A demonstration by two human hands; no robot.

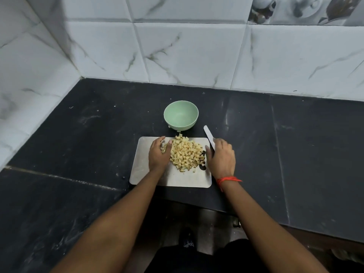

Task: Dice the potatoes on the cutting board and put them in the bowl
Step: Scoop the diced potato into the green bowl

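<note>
A tiled wall (187, 56) backs the dark bench (78, 134), and nothing lies between the one steel cutting board (141, 170) and the one empty green bowl (181, 117) just beyond it. One heap of diced potatoes (186, 154) sits mid-board. The left grip (158, 154), released, cups the heap's side. The right grip (221, 158) clasps one knife (208, 134), its blade's long axis pointing away and slightly left.
</note>
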